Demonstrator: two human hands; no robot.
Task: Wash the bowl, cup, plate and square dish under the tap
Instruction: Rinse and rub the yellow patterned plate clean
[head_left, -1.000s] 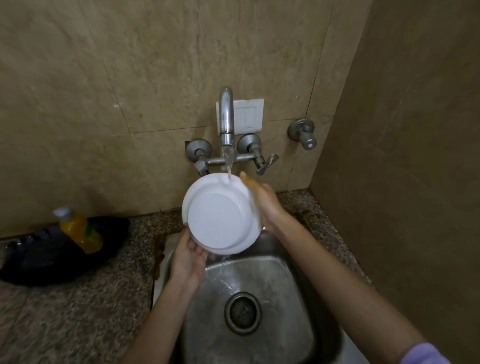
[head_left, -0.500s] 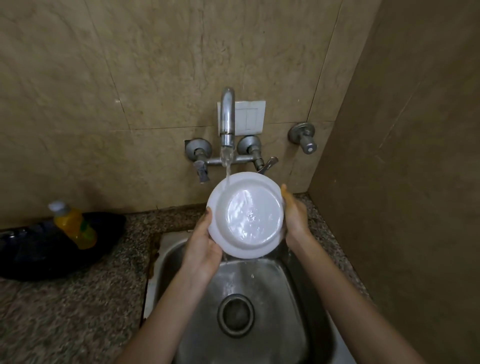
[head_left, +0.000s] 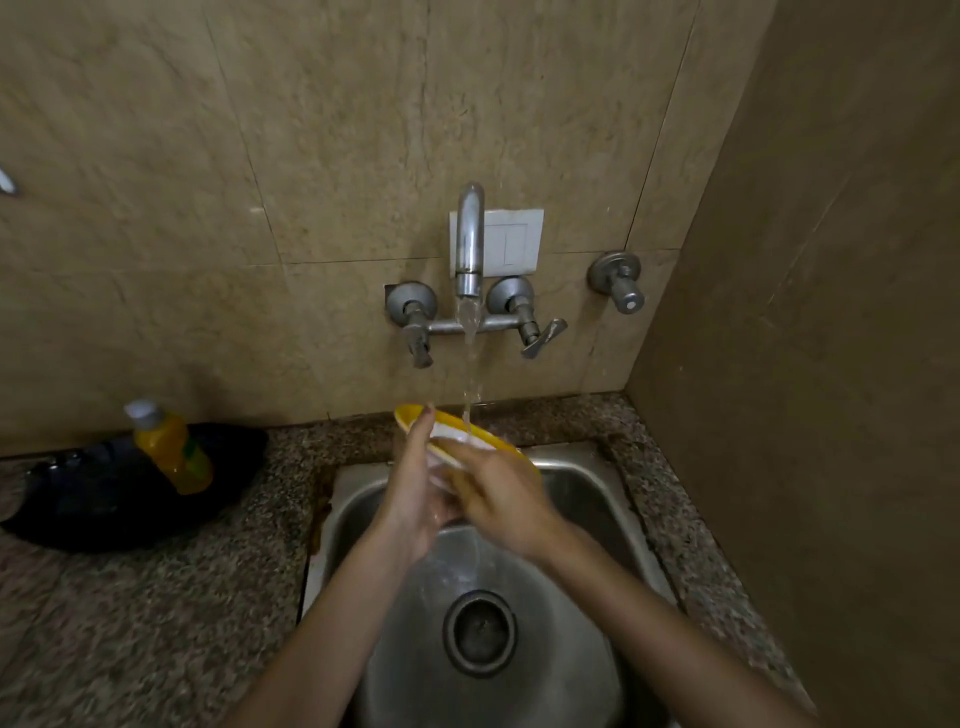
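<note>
A round plate (head_left: 480, 435), white inside with a yellow outer rim, is tilted nearly flat over the steel sink (head_left: 597, 499). Water from the wall tap (head_left: 469, 244) falls onto its far edge. My left hand (head_left: 415, 488) holds the plate from the left and below, fingers up along its rim. My right hand (head_left: 498, 493) lies across the plate's near side, fingers on its white face. The hands hide much of the plate. No bowl, cup or square dish shows.
A yellow dish soap bottle (head_left: 171, 447) stands in a dark tray (head_left: 104, 499) on the speckled counter at the left. The drain (head_left: 479, 631) sits at the sink's middle. A side wall closes in on the right. A second valve (head_left: 618, 283) juts from the back wall.
The plate went from upright and facing me to low and nearly flat, showing its yellow rim. Both hands dropped toward the sink, and my right hand moved onto the plate's face.
</note>
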